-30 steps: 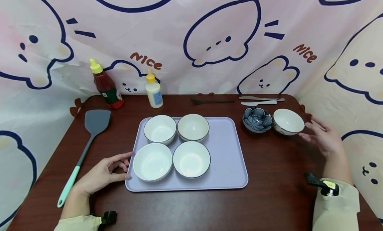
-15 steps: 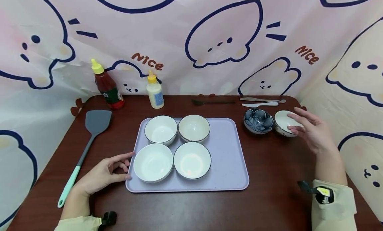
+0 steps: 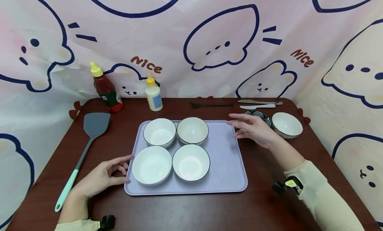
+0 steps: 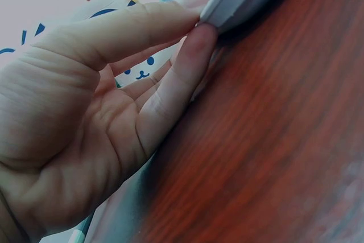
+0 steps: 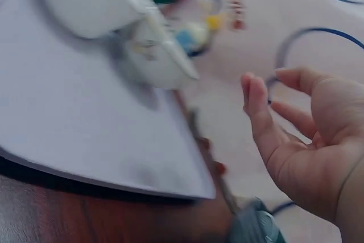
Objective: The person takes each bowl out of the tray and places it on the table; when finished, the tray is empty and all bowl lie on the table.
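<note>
A lavender tray [image 3: 227, 171] lies on the table with several white bowls on its left part, among them a dark-rimmed bowl [image 3: 191, 162] and a wide plain bowl [image 3: 152, 166]. My left hand [image 3: 103, 176] holds the tray's left edge; in the left wrist view thumb and fingertips meet at the rim. Over the tray's upper right corner is my right hand [image 3: 255, 128], fingers extended and nothing in them. Behind that hand sits a stack of dark blue patterned bowls [image 3: 261, 116], partly hidden. Beside it stands a white bowl [image 3: 287, 124].
A grey spatula [image 3: 95, 124] with a mint handle lies at the left. Along the back stand a red sauce bottle [image 3: 109, 93] and a cream squeeze bottle [image 3: 154, 98]. A dark fork [image 3: 210, 105] and table knives [image 3: 257, 107] lie near the patterned curtain [image 3: 167, 31].
My right hand has moved left from the white bowl at the right, past the blue bowls, to the tray's upper right corner. The left hand stays at the tray's edge.
</note>
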Demonstrator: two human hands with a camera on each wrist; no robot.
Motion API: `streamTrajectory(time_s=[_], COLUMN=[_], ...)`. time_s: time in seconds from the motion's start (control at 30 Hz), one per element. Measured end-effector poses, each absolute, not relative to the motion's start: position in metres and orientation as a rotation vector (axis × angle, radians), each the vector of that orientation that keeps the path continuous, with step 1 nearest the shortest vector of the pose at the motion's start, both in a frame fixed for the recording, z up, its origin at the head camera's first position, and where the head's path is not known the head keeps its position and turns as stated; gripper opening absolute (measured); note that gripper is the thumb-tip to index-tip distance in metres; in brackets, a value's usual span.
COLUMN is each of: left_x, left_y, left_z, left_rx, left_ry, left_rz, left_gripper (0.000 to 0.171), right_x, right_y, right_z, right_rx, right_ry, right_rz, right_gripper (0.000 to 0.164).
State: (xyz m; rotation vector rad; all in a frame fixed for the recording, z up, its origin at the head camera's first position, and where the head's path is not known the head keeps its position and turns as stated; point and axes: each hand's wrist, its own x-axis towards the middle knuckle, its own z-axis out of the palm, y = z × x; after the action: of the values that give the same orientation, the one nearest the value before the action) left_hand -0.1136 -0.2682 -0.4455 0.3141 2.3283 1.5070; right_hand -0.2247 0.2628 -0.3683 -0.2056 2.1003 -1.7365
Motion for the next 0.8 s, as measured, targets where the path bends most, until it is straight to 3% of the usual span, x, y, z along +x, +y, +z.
streamTrajectory(time_s=[0.37, 0.8], left_x=[-0.114, -0.116], left_y=[-0.268, -0.268], left_z=[-0.445, -0.446], left_rx=[0.297, 0.277], left_ry=[2.319, 2.325], left_rz=[1.516, 1.491], left_gripper=[0.074, 0.077], right_x=[-0.254, -0.258], right_y=[0.211, 0.188], right_z=[-0.395, -0.42], right_rx=[-0.332, -0.372], right_ry=[2.031, 1.777], right_rz=[-1.552, -1.565], right_gripper=[0.061, 0.071])
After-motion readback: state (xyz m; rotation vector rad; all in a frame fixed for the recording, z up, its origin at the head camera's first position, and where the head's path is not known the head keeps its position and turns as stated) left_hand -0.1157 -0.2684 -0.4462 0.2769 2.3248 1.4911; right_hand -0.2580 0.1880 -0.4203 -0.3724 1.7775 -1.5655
